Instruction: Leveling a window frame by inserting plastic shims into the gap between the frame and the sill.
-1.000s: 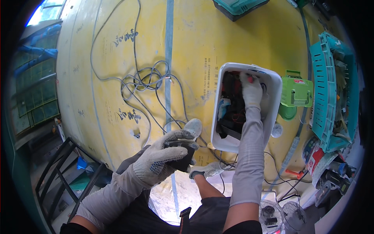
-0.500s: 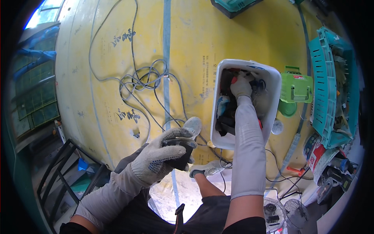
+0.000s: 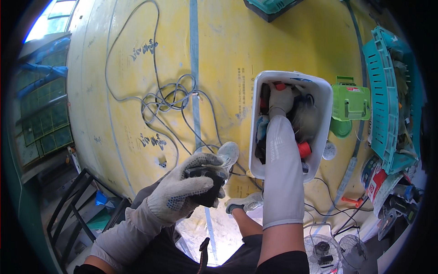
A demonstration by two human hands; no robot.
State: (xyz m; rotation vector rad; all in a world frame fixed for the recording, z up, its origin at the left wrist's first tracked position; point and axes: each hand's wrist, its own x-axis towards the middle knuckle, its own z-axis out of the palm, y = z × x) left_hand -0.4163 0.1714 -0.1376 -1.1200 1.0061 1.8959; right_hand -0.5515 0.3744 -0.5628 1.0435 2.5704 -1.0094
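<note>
My left hand (image 3: pixel 182 189), in a knitted work glove with blue dots, is closed around a black blocky object (image 3: pixel 206 186) above my knees. Its exact kind is not clear. My right hand (image 3: pixel 280 99), gloved and with a grey sleeve over the forearm, reaches down into a white rectangular bin (image 3: pixel 325 123). A small red thing (image 3: pixel 279 86) shows at its fingertips, but the fingers themselves are mostly hidden. Dark items, a blue-and-white piece (image 3: pixel 262 127) and a red cylindrical thing (image 3: pixel 304 149) lie in the bin around my forearm.
A green case (image 3: pixel 351 102) and a teal slatted basket (image 3: pixel 382 100) stand right of the bin. Grey cable (image 3: pixel 171 93) lies tangled on the yellow floor sheet. Fans (image 3: pixel 321 251) are at lower right, a black metal frame (image 3: pixel 68 205) at lower left, a teal box (image 3: pixel 273 7) at the far edge.
My right hand has shifted a little deeper and leftward in the bin, and its forearm has swung left, uncovering the red cylindrical thing. My left hand has turned the black object slightly.
</note>
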